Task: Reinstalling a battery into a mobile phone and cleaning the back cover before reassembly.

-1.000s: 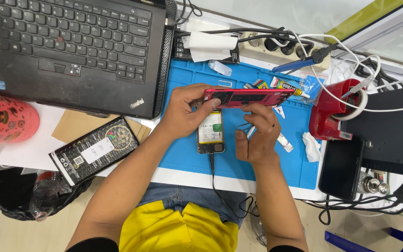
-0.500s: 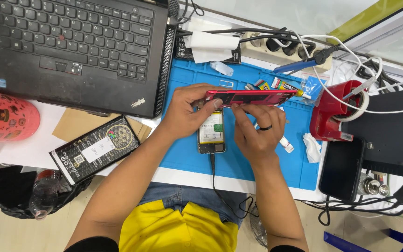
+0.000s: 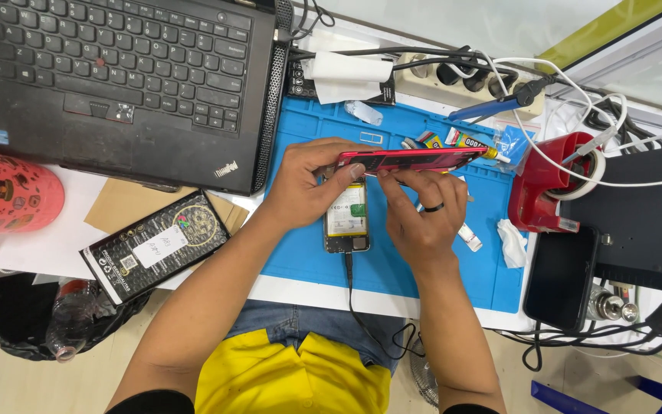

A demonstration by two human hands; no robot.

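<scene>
Head view looks straight down on a red phone panel (image 3: 411, 160), held on edge above the blue work mat (image 3: 300, 253), its long axis running from 9 o'clock to 3 o'clock. The left hand (image 3: 308, 180) grasps its 9 o'clock end, thumb laid along the near edge. The right hand (image 3: 415, 218) comes up from 6 o'clock, fingers pinched against the panel's lower edge near the middle; whether they hold a small tool I cannot tell. Both hands touch the panel, the left carrying it, the right working at it.

Just below the panel, at its 6 o'clock and between the two hands, lies the opened phone body (image 3: 346, 218), its long axis from 12 to 6 o'clock, with a black cable (image 3: 352, 295) leaving its lower end toward the person.

Outward on the tabletop: a black laptop (image 3: 116, 84) at 10 o'clock, a black patterned box (image 3: 155, 245) at 8 o'clock, a red tape dispenser (image 3: 549, 184) at 3 o'clock just beside a dark phone (image 3: 561, 276), and a power strip (image 3: 461, 80) with tangled white leads at 1 o'clock. Small tubes (image 3: 461, 139) lie near the panel's 3 o'clock end.
</scene>
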